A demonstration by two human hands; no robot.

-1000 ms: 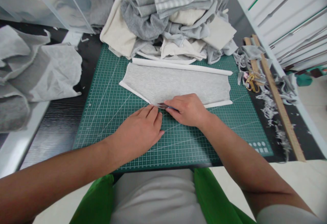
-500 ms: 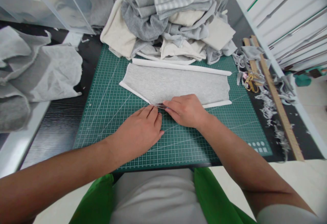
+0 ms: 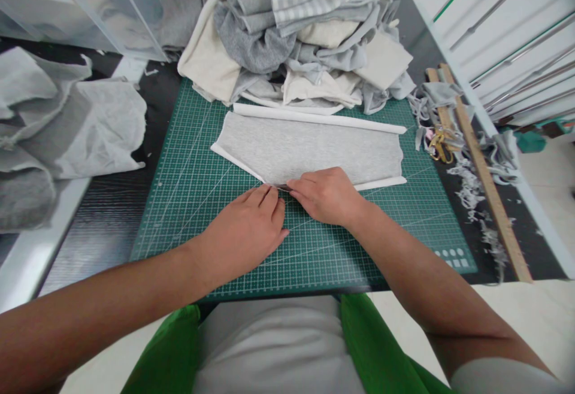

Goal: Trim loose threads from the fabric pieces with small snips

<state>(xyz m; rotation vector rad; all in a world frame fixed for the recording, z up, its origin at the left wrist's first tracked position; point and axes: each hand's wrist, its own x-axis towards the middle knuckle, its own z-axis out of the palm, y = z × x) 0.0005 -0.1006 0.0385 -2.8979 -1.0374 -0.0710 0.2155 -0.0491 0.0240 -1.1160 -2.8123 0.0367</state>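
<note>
Grey fabric panel (image 3: 309,149) — near edge under fingertips (image 3: 269,193).

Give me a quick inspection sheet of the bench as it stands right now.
Surface: green gridded cutting mat on a dark tabletop.
Job's things: flat grey knit fabric panel with white rolled edges lies on the mat; a thin metal tool, mostly hidden, sits at its near edge.
Clutter: heap of grey and cream fabric pieces behind the mat; crumpled grey fabric at left; wooden rulers, gold-handled scissors and fabric trimmings at right.
Grippers: left hand flat on the mat, fingertips at the panel's edge; right hand closed on the tool.
Cables: nothing seen.
Surroundings: clear plastic bin at back left; metal rods at right.
</note>
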